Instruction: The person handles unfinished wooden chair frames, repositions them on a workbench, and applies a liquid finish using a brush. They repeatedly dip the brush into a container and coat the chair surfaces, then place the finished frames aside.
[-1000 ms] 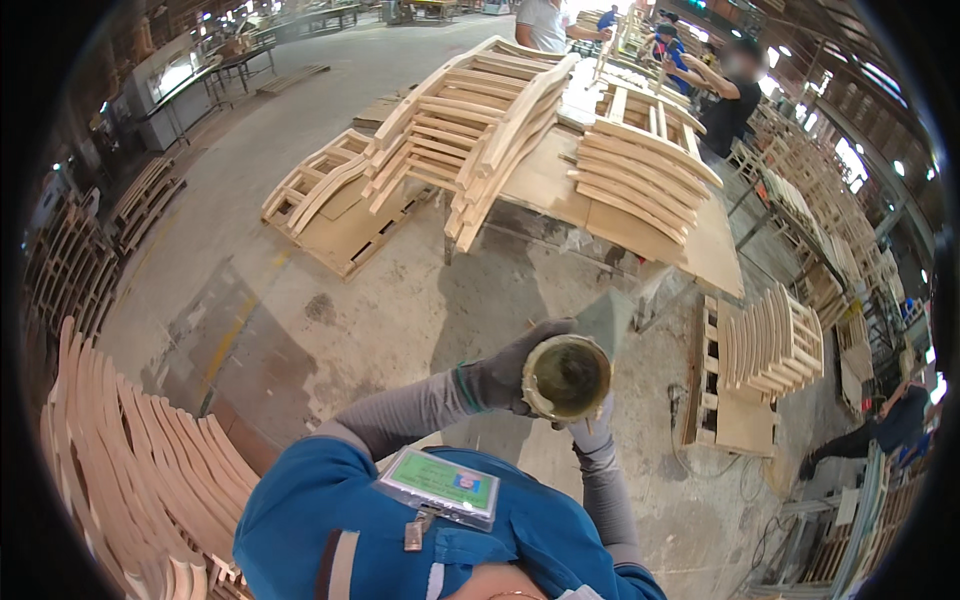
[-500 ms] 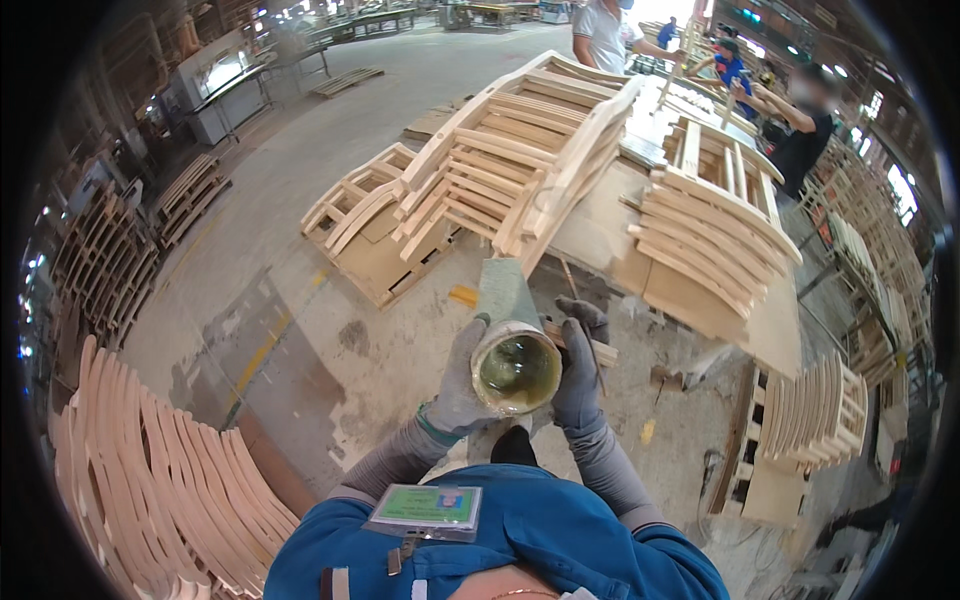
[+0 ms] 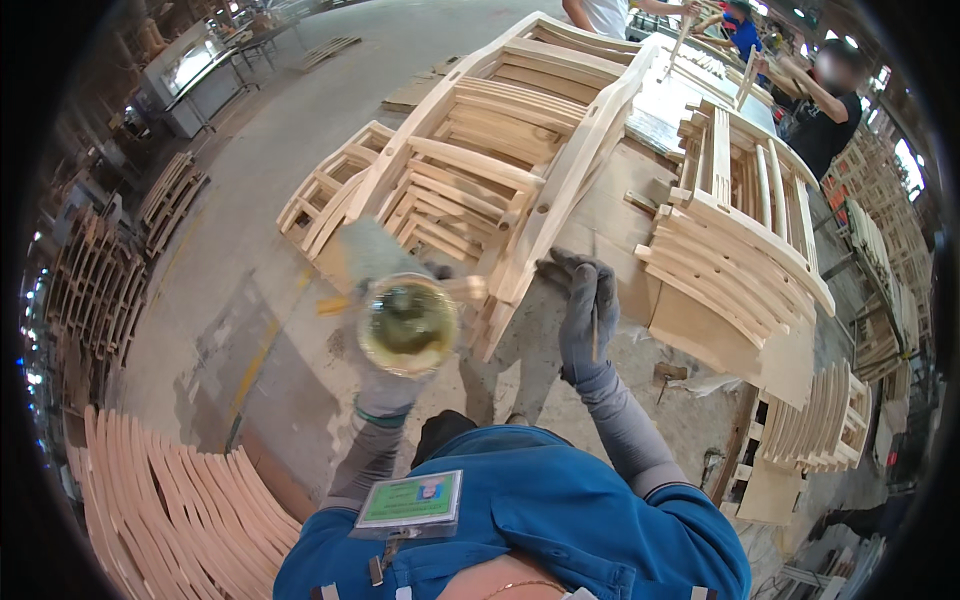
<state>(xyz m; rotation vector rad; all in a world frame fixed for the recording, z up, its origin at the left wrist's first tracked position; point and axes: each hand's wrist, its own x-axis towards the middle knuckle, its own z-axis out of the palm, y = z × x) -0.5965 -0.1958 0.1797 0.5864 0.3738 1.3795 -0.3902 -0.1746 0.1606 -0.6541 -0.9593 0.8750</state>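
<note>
A round container of murky yellow-green liquid [image 3: 408,325] is held up in my gloved left hand [image 3: 382,385], which is mostly hidden beneath it and blurred by motion. A grey-green flap [image 3: 375,248] sticks out beyond its rim, and a short pale wooden piece [image 3: 466,288] juts from its right side. My gloved right hand [image 3: 585,315] pinches a thin stick [image 3: 595,335], upright between the fingers. Its fingertips are beside the near end of a stack of pale wooden chair-back frames [image 3: 560,215]; whether they touch cannot be made out.
Another stack of wooden frames [image 3: 730,260] stands on cardboard to the right. Curved wooden parts [image 3: 180,500] fill the lower left, and a smaller stack [image 3: 815,420] sits at the lower right. A co-worker in black [image 3: 825,125] works at the far table, with others nearby.
My left hand has carried the container left, away from my right hand. The right hand has moved up toward the frame stack, which now appears nearer.
</note>
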